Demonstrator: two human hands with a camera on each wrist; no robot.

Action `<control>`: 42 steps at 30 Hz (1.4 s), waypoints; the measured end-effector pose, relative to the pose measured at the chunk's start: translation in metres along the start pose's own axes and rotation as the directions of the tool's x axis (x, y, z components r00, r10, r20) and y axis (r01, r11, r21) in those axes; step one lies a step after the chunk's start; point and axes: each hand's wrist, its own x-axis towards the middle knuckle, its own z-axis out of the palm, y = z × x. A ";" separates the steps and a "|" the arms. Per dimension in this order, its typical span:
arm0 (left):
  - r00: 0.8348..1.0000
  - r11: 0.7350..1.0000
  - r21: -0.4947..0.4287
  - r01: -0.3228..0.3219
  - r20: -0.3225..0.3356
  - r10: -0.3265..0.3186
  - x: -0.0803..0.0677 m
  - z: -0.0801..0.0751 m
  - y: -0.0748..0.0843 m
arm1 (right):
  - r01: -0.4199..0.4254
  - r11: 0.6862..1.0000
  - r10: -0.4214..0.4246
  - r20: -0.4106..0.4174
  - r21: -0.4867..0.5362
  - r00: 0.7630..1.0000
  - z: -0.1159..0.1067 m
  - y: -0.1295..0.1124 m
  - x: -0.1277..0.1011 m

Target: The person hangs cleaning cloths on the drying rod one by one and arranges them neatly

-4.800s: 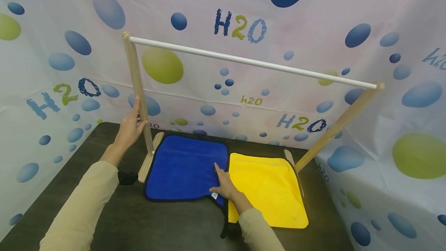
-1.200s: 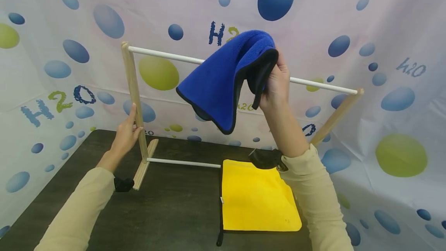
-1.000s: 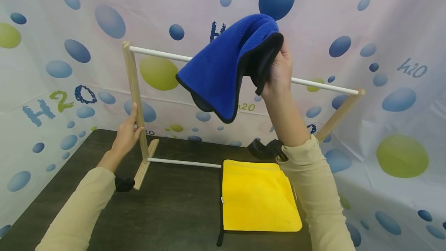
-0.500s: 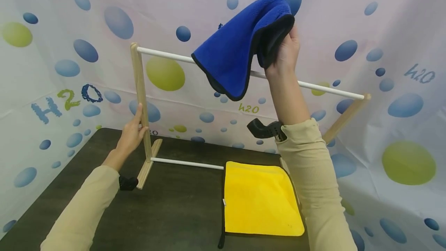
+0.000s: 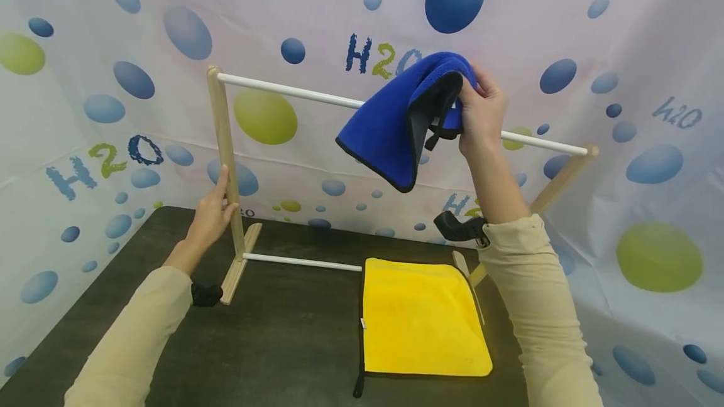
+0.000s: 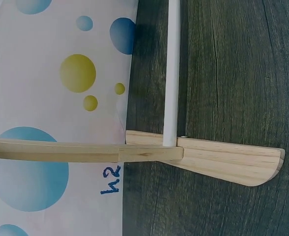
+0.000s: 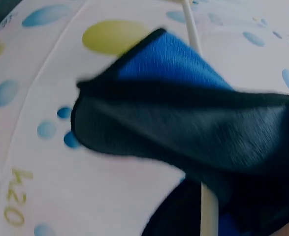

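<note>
A blue cloth (image 5: 390, 118) with black edging hangs bunched from my right hand (image 5: 483, 112), which grips its folded top close to the upper white bar (image 5: 283, 88) of a wooden rack. Seen from the head, the cloth overlaps that bar; the right wrist view has its dark underside (image 7: 174, 123) large and blurred across the bar. My left hand (image 5: 210, 215) holds the rack's left wooden post (image 5: 224, 130), thumb on the near side. In the left wrist view the post (image 6: 80, 151) meets its flat wooden foot (image 6: 223, 157).
A yellow cloth (image 5: 424, 319) with black edging and a loop lies flat on the dark table (image 5: 271, 344), covering part of the lower white bar (image 5: 305, 262). The right post (image 5: 557, 184) slants behind my right forearm. A printed sheet (image 5: 317, 11) encloses the back and sides.
The blue cloth, flat on the table at first, was picked up by my right hand and raised above the bar. Over the last half second it came down and rightward. My left hand stayed on the post.
</note>
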 end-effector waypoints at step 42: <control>0.922 0.990 -0.119 -0.069 -0.388 0.017 0.015 0.015 0.072 | 0.110 0.903 -0.126 -0.013 -0.414 0.992 -0.046 0.030 -0.010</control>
